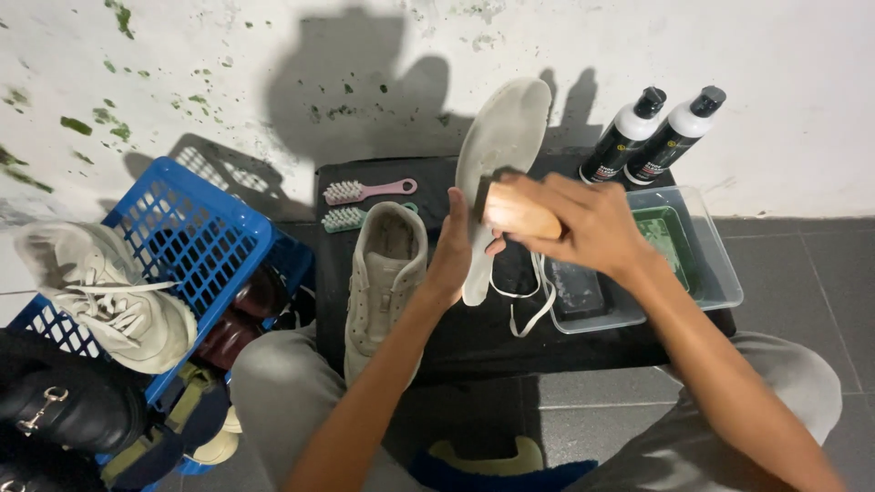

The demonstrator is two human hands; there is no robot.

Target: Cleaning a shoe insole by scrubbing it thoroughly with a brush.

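My left hand [453, 251] holds a long white insole [499, 146] upright over a black mat [474, 333], gripping its lower part. My right hand [583, 223] is closed on a wooden-backed brush [518, 211] pressed against the middle of the insole. A beige sneaker without laces [385, 273] lies on the mat just left of my left hand. White laces [529, 301] trail on the mat under the insole.
A pink brush [365, 190] and a green brush [344, 219] lie at the mat's back left. A clear tub [711, 264] with a green tray sits right, two black-and-white bottles [652, 132] behind it. A blue basket [196, 228] of shoes stands left.
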